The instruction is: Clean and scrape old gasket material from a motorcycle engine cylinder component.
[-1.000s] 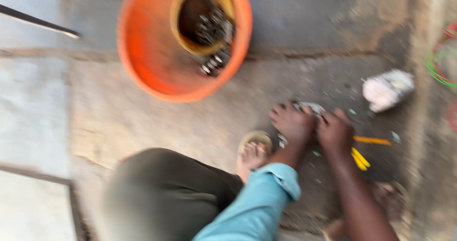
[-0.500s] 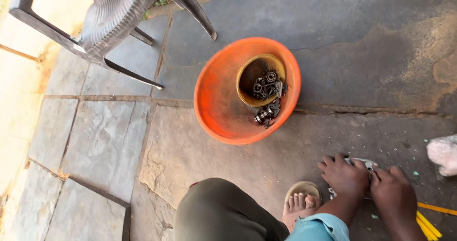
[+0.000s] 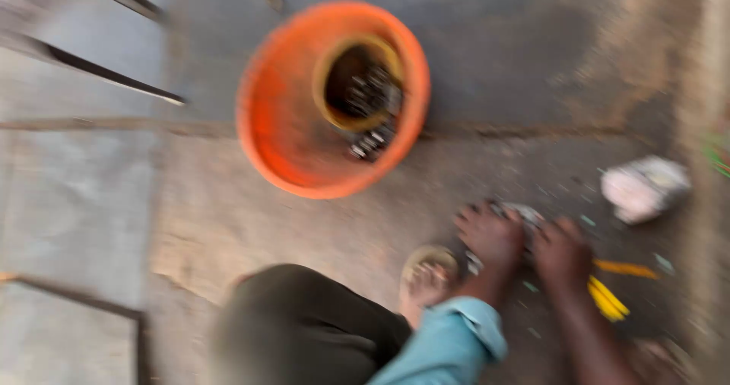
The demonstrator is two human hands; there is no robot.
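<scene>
Both my hands, left hand (image 3: 494, 237) and right hand (image 3: 561, 252), clamp the metal part (image 3: 523, 215) against the floor (image 3: 228, 202); it looks rigid, heavy, best gripped by its edges.

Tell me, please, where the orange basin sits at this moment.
In the head view, the orange basin sits on the stone floor, upper centre, beyond the left hand, with a chair leg to its left.

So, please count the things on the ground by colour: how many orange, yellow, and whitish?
Orange: 1, the orange basin
Yellow: 2, the yellow bowl inside it and the blurred yellow tools beside the right hand
Whitish: 1, the whitish bundle
Total: 4
</scene>
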